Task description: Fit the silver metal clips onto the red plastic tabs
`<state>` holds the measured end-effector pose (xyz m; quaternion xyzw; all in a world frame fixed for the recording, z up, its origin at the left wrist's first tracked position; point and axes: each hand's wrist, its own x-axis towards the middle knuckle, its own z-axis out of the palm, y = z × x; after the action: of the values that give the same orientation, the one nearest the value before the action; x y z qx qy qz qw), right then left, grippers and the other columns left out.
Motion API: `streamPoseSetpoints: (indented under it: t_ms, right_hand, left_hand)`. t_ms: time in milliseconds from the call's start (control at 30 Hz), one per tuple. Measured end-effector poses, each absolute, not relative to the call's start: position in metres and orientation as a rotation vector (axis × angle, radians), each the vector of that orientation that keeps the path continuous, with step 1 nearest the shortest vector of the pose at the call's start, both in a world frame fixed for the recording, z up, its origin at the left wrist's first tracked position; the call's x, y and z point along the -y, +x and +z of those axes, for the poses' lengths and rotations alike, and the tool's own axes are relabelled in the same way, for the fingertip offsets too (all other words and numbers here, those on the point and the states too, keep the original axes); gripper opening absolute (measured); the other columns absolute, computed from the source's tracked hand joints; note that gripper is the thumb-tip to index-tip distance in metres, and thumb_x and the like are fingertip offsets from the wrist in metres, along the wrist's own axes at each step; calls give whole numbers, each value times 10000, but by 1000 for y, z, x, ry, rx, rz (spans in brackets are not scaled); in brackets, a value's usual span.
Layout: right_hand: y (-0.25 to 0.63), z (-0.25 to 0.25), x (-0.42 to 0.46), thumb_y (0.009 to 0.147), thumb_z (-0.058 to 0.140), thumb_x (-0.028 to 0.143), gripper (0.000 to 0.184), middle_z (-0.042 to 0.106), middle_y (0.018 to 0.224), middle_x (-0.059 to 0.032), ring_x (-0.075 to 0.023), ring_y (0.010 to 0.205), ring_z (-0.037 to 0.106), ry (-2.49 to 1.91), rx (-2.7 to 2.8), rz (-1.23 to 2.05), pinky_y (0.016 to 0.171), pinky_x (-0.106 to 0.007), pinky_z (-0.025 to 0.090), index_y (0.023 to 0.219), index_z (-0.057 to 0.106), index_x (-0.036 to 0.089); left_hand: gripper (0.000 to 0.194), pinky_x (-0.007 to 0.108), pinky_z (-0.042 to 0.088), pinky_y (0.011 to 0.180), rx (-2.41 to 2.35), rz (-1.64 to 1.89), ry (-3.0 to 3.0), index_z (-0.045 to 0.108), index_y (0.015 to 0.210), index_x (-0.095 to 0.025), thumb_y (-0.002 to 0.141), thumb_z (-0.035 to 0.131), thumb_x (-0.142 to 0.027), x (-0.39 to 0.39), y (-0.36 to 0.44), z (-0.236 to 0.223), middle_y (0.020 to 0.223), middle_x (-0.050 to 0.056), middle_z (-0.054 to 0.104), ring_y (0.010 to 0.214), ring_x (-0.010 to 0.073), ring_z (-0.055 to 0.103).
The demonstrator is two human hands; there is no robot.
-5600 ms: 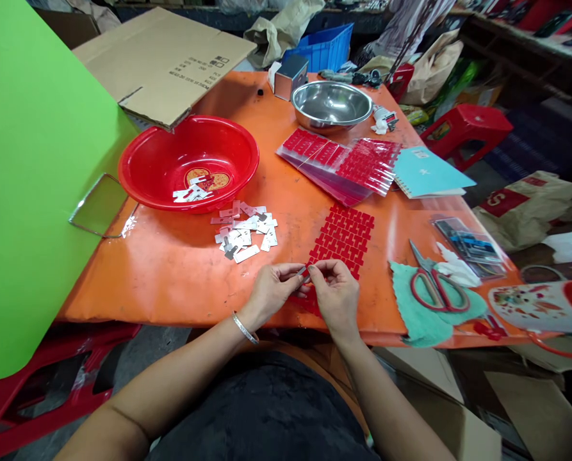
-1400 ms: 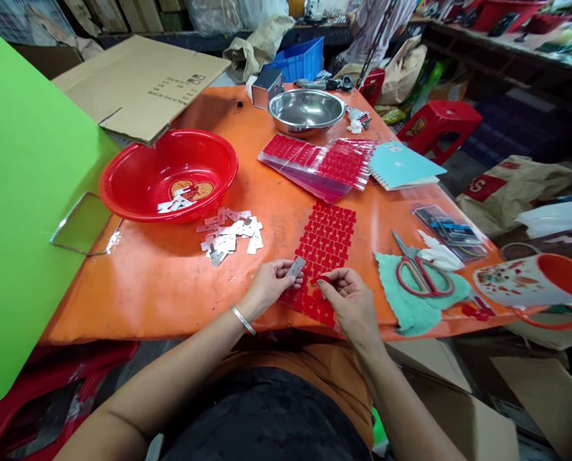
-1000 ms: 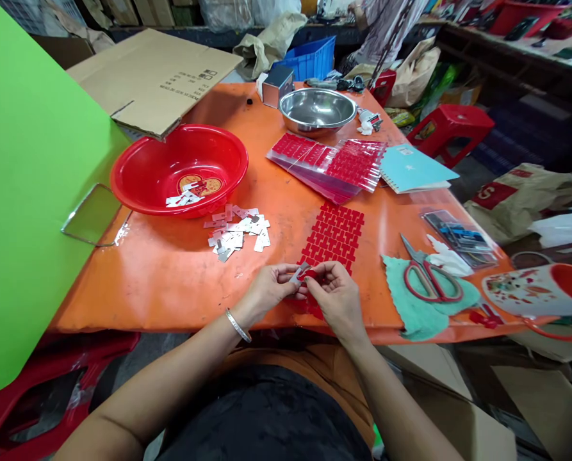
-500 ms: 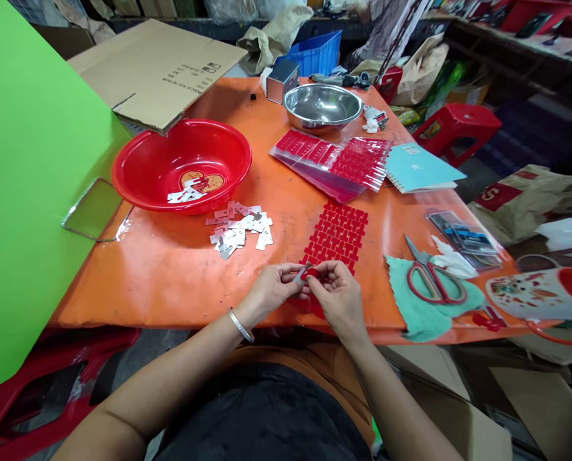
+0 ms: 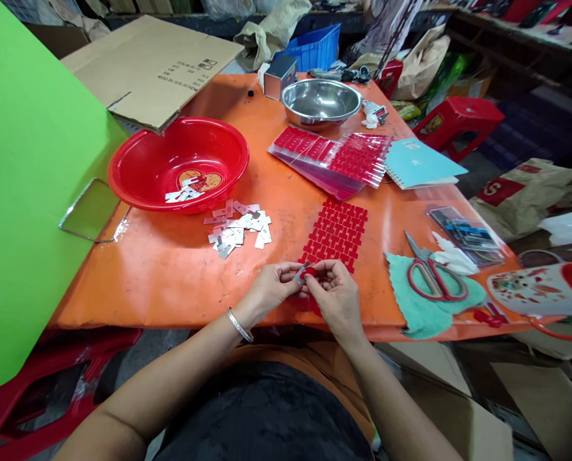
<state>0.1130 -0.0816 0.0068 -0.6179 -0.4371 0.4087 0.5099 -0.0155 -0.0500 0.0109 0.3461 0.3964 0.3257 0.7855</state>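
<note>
Green board [image 5: 36, 192]: stands along your left, against the table's left side.

Orange table [image 5: 136, 288]: spreads out in front of you, its near edge just past your lap.

Cardboard sheet [image 5: 151, 67]: lies flat at the far left, its corner reaching the table.

Red basin [image 5: 209, 137]: sits left of centre on the table, with a few metal tags in its bottom.

Steel bowl [image 5: 321, 104]: sits at the far end of the table.

White mug [image 5: 540, 291]: stands at the right end, orange inside.

Plastic bags [image 5: 328, 160]: a stack of red sheets, between the steel bowl and your hands.

Notebook [image 5: 423, 163]: blue, just right of the stack.

Green cloth [image 5: 424, 301]: lies near the right edge, under the scissors [image 5: 434, 282], which have red handles.

Red sheet [image 5: 336, 234]: a cut lattice flat on the table, directly beyond your hands, with its near end running beneath them.

Tag pile [image 5: 235, 227]: loose metal tags, left of the red sheet and just beyond your left hand.

Left hand [image 5: 269, 288]: bangle on the wrist, fingers pinching a metal tag [image 5: 302, 273].

Right hand [image 5: 336, 298]: fingers pinching a red piece [image 5: 309, 272] against that tag.

Your hands are together, fingertips close, just above the table's near edge.
</note>
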Motion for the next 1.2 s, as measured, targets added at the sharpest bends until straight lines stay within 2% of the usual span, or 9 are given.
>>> streamPoseSetpoints:
  t_ms: [133, 300, 433, 533, 633, 833, 1067, 1200]
  right_hand:
    - [111, 5, 84, 755, 646, 317, 173, 592, 771, -7, -142, 606, 594, -1486, 1078, 953, 524, -277, 560, 833, 528, 218]
    - [109, 6, 89, 814, 605, 383, 177, 602, 779, -13, -153, 606, 609, -1459, 1089, 934, 560, -317, 572, 859, 541, 224]
    - [111, 10, 88, 833, 581, 350, 141, 585, 905, -63, -183, 767, 590, -1534, 1238, 655, 570, -307, 533, 833, 568, 210]
    - [115, 12, 84, 830, 585, 309, 124, 556, 873, -54, -178, 786, 555, -1570, 1320, 522, 593, -293, 496, 776, 567, 199]
    - [117, 12, 81, 836, 577, 303, 123, 552, 791, -23, -152, 697, 541, -1582, 1299, 587, 606, -289, 469, 775, 561, 197]
    - [115, 11, 80, 828, 581, 331, 145, 566, 783, -21, -155, 699, 550, -1578, 1258, 654, 619, -293, 460, 777, 564, 196]
    - [116, 11, 80, 825, 583, 349, 160, 572, 777, -23, -154, 687, 555, -1580, 1240, 679, 606, -289, 468, 781, 564, 196]
    - [114, 10, 79, 814, 598, 350, 163, 566, 779, -20, -148, 686, 557, -1574, 1218, 701, 605, -285, 480, 783, 554, 195]
  left_hand:
    - [349, 265, 539, 682, -890, 733, 764, 685, 954, -99, 684, 751, -310, 51, -14, 9, 725, 48, 708, 600, 124, 643]
    - [347, 274, 550, 663, -933, 783, 765, 681, 956, -86, 699, 737, -312, 54, -11, 9, 670, 40, 696, 579, 136, 649]
    - [324, 254, 546, 641, -920, 807, 774, 680, 951, -86, 716, 727, -303, 56, -9, 11, 682, 45, 700, 581, 135, 655]
    - [304, 236, 543, 627, -917, 797, 761, 675, 952, -82, 725, 724, -278, 58, -9, 13, 672, 49, 698, 599, 134, 661]
    - [282, 236, 548, 625, -919, 792, 743, 670, 948, -74, 732, 718, -248, 58, -10, 15, 659, 50, 694, 599, 134, 663]
    - [265, 242, 553, 625, -929, 780, 722, 668, 934, -76, 729, 723, -235, 57, -11, 17, 659, 49, 693, 600, 137, 666]
    - [329, 265, 555, 649, -909, 781, 745, 675, 956, -83, 715, 737, -299, 57, -11, 14, 696, 61, 698, 621, 147, 667]
    - [293, 253, 549, 642, -909, 807, 756, 684, 962, -84, 737, 706, -270, 59, -10, 15, 703, 61, 701, 613, 137, 659]
